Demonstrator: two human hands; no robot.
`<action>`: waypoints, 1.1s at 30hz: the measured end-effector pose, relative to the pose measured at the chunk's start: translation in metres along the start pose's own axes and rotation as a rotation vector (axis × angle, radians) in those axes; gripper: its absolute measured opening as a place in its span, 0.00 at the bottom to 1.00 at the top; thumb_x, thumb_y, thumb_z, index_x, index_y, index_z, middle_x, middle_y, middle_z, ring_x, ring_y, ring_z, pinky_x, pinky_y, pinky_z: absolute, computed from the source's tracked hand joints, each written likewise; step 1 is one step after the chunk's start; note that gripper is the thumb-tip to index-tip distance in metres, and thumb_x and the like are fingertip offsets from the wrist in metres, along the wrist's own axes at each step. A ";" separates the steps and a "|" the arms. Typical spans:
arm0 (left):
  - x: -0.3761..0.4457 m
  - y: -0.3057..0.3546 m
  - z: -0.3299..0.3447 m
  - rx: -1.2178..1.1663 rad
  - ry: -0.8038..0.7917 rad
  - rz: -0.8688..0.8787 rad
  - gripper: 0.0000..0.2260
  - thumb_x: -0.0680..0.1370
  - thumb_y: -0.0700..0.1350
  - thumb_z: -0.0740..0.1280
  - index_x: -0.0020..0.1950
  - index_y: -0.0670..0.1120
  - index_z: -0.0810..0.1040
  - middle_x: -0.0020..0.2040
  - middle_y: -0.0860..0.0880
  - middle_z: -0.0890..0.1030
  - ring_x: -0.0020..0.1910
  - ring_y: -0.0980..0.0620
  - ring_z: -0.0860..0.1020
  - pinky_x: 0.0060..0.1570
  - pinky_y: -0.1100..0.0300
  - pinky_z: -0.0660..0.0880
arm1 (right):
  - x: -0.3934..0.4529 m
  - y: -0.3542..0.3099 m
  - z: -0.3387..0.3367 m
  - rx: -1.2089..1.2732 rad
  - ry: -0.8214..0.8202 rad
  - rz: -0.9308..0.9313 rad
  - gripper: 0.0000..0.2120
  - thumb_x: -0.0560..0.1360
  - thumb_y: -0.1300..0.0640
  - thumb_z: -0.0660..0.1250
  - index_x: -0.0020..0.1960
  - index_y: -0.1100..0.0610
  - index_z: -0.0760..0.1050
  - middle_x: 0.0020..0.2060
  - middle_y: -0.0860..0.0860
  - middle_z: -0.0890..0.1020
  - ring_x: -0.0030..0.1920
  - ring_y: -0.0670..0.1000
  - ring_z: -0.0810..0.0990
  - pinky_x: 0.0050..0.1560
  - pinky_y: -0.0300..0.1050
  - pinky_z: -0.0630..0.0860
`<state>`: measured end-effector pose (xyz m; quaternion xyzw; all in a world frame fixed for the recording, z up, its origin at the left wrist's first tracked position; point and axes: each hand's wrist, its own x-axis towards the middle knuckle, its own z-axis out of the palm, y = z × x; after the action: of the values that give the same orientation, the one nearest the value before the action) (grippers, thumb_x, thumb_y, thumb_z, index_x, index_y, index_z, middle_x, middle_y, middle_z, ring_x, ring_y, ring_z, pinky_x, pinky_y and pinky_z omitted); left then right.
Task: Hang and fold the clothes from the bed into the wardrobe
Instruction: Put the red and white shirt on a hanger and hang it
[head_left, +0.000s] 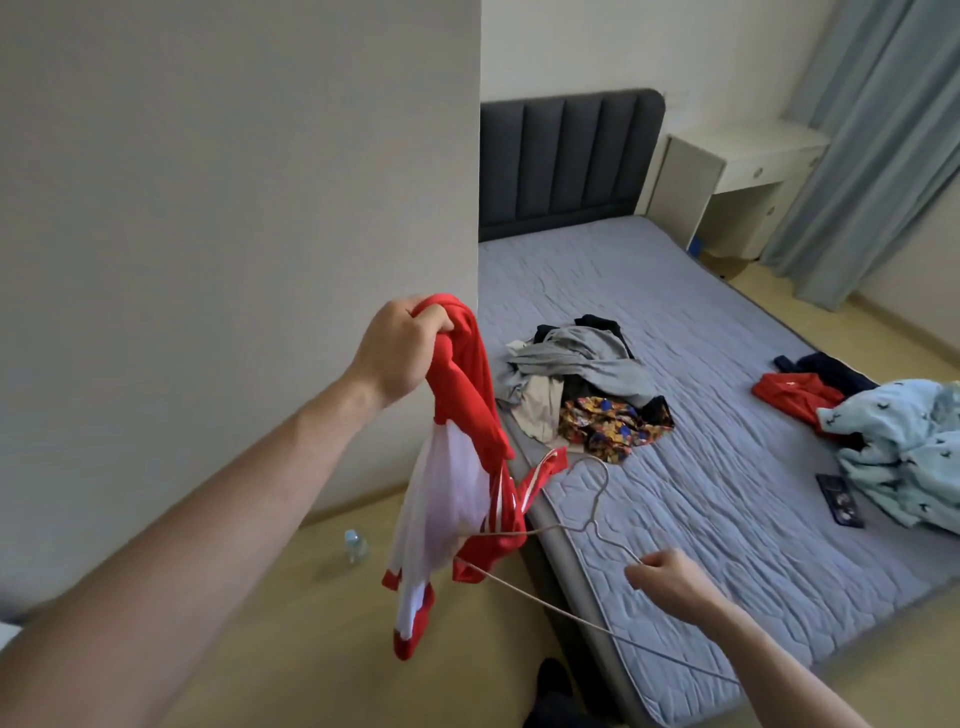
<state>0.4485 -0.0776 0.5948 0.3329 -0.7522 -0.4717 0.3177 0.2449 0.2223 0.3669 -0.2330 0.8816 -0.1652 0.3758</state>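
Head view. The left hand (402, 345) is clutching a bunched red-and-white sports jersey (457, 478) by its top, letting it dangle over the pale wooden floor (291, 623) just beside the bed edge. The right hand (670, 577), at roughly five o'clock from the jersey, is pinching one shoulder of a thin pale wire hanger (582, 525), whose hook is pointing up toward twelve o'clock and whose far arm is reaching into the jersey's hem.

Step in hand, as judged: the hanger is being threaded into the jersey, so the hanging stage is under way and the wardrobe transfer is not yet done. The next move is probably calling for the hanger to travel up inside the garment until the hook is emerging from the neck opening, with the left hand loosening its bunch to free the collar.

Count: one hanger, one held jersey. On the grey-blue quilted mattress (701, 467), two clothing groups are lying well apart: a mixed heap (582, 384) of grey, black, cream and patterned pieces at one o'clock from the jersey, and a second cluster (883, 426) at three o'clock comprising red, navy and light-blue printed garments; exact piece numbers cannot be told. One dark flat object (839, 500) is lying beside that cluster, and one clear plastic bottle (356, 545) is standing on the floor at nine o'clock from the hem.
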 end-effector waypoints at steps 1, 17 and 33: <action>-0.002 0.005 -0.007 -0.008 0.039 0.008 0.12 0.71 0.44 0.63 0.34 0.51 0.85 0.31 0.52 0.83 0.32 0.60 0.76 0.36 0.68 0.71 | -0.003 0.001 0.000 0.004 0.028 -0.006 0.20 0.72 0.55 0.69 0.24 0.55 0.68 0.19 0.45 0.67 0.19 0.43 0.64 0.22 0.37 0.61; -0.020 0.057 -0.096 -0.069 0.225 0.063 0.13 0.69 0.45 0.62 0.33 0.49 0.86 0.33 0.50 0.83 0.37 0.56 0.79 0.45 0.57 0.76 | -0.008 0.002 -0.028 0.255 0.445 -0.212 0.21 0.68 0.63 0.69 0.26 0.54 0.58 0.23 0.47 0.58 0.25 0.46 0.56 0.31 0.44 0.56; -0.072 0.138 -0.132 -0.597 0.078 0.058 0.12 0.78 0.41 0.55 0.40 0.45 0.77 0.41 0.46 0.81 0.46 0.48 0.82 0.54 0.42 0.83 | -0.019 -0.139 0.009 0.686 0.206 -0.403 0.15 0.71 0.53 0.78 0.38 0.55 0.72 0.38 0.44 0.84 0.39 0.46 0.79 0.42 0.45 0.73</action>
<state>0.5670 -0.0399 0.7565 0.2210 -0.5766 -0.6496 0.4436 0.3024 0.1151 0.4370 -0.2443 0.7452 -0.5422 0.3016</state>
